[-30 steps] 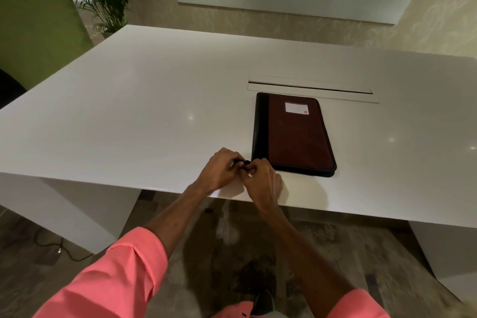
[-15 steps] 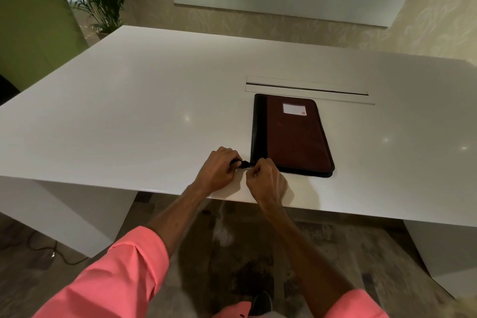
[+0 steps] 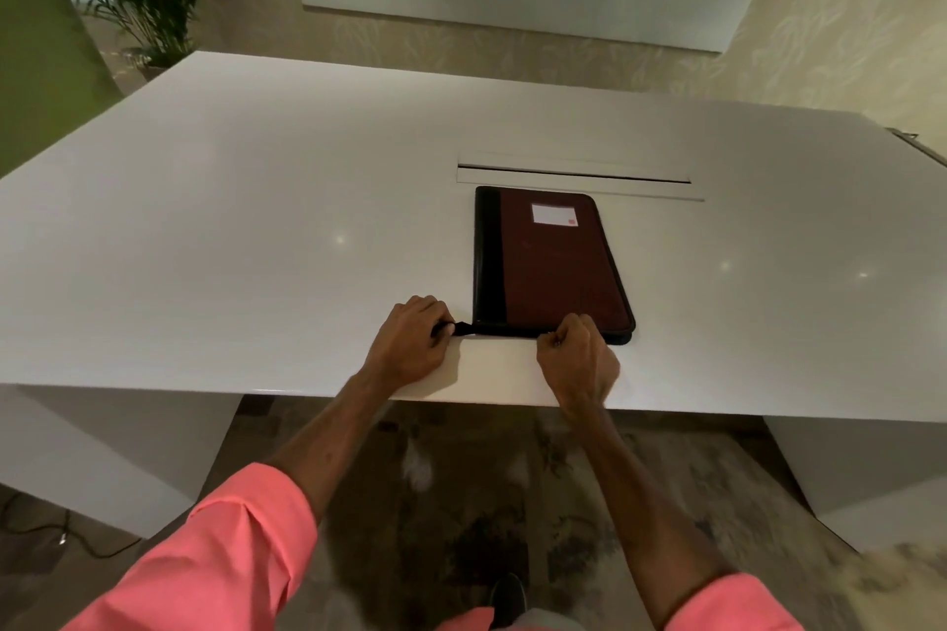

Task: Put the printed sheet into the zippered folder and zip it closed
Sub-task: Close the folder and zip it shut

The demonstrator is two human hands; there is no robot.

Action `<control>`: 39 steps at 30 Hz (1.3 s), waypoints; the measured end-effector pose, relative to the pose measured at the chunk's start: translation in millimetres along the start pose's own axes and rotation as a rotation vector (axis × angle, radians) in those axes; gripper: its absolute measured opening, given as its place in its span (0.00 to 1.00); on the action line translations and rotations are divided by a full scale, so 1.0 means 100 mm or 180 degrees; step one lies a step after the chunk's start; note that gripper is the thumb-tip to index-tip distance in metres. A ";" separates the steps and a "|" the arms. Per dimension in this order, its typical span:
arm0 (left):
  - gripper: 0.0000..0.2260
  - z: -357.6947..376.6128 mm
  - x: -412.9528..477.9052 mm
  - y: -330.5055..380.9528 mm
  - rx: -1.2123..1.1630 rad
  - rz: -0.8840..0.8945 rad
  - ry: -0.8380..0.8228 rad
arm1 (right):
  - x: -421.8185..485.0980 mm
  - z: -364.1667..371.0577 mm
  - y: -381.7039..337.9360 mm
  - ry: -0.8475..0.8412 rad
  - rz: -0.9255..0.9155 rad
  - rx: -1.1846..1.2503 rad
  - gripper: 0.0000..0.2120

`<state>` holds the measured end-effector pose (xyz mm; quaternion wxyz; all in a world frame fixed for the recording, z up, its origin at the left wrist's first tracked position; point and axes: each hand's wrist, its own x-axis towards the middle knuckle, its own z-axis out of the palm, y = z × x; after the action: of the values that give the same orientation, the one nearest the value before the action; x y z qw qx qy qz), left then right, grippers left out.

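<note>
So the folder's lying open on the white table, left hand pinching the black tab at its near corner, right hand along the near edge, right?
Not open: the head view shows the folder lying closed on the white table. The left hand does pinch the black tab, and the right hand sits at the near edge.

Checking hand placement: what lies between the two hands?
In the head view, the folder's near edge and a black end tab span between left hand and right hand.

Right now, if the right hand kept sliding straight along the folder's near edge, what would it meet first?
Probably the folder's rounded near-right corner; the right hand is close to it. Beyond lies bare table.
</note>
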<state>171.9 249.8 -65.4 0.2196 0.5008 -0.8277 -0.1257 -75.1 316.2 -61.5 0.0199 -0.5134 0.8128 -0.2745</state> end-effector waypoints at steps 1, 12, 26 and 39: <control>0.07 -0.01 0.02 0.00 0.0026 0.0007 -0.0040 | 0.02 -0.03 0.06 0.0041 0.0047 -0.0026 0.09; 0.16 0.11 0.61 0.56 0.0154 0.0390 0.0121 | 0.04 0.01 0.31 0.0176 -0.0022 0.0155 0.09; 0.28 0.79 1.12 1.21 0.0638 -0.0174 -0.0690 | 0.13 -0.03 0.56 0.0161 -0.0383 -0.0153 0.07; 0.30 0.83 1.14 1.13 0.0704 -0.0264 -0.0723 | 0.39 -0.25 1.08 0.0452 -0.0227 -0.0465 0.05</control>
<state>-2.2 200.7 -62.3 0.0627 0.5383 -0.8346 -0.0986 -190.4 329.0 -81.4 -0.0851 -0.5213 0.8112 -0.2508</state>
